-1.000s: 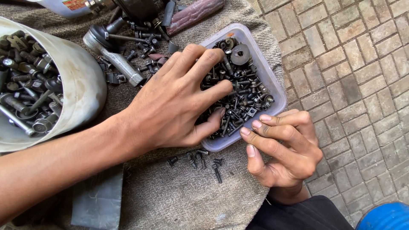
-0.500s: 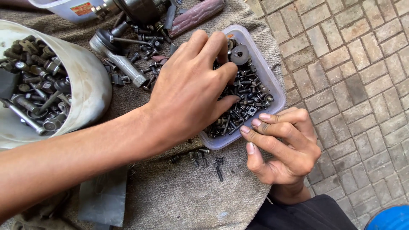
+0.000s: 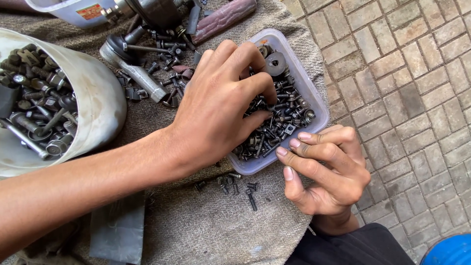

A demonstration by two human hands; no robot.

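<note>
While both hands are busy over the cloth, here's the rundown going left to right:

Big tub: pale plastic tub (image 3: 105,105) well off to the left of the left hand, tipped on its side, stuffed with chunky bolts and nuts (image 3: 34,110).

Loose stuff: bolts, a metal rod part (image 3: 132,68) and a reddish-brown cylinder (image 3: 223,19) lie on the sackcloth (image 3: 196,230) beyond the left hand's knuckles.

Left hand: left hand (image 3: 221,105) reaches into the clear tray, fingers spread and curled down into the screws, tips buried, so I can't tell if it's pinching one.

Small pile: a few dark screws (image 3: 235,186) sit on the cloth just below the left hand's wrist, outside the tray.

Tray: clear plastic tray (image 3: 314,95) under the left hand, right at the cloth's edge, packed with small dark screws, washers and nuts (image 3: 282,115), greasy looking.

Right hand: right hand (image 3: 326,169) sits touching the tray's near corner, fingers curled together; nothing visible in them.

Progress: looks early to me, only that handful is out and the tray is nearly full.

Ground: brick paving (image 3: 407,83) right of the right hand.
</note>
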